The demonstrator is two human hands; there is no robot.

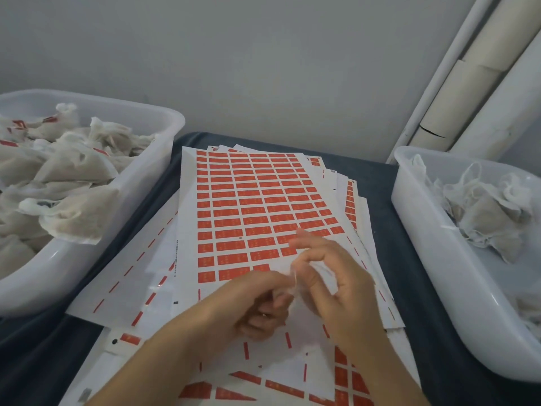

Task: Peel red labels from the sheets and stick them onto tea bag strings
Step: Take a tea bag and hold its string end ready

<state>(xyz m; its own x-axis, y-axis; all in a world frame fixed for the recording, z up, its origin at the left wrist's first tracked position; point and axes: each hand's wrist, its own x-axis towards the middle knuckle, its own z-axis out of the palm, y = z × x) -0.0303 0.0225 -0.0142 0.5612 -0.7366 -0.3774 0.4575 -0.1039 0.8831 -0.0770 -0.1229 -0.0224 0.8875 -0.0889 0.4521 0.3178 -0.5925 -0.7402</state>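
Over the near end of the top sheet (257, 206), our left hand (257, 306) has its fingers curled and our right hand (330, 276) pinches; a thin pale string (294, 276) seems caught between them. A tub (164, 136) of bags (67, 174) sits left of the sheet.

Packing workroom: tubs (164, 142), label sheets (257, 200)

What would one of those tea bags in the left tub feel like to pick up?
Probably light and floppy: the tea bags look like thin, crumpled gauze slumped in a heap in the left tub. Likely not slippery, and unlikely to roll, since they lie flattened.
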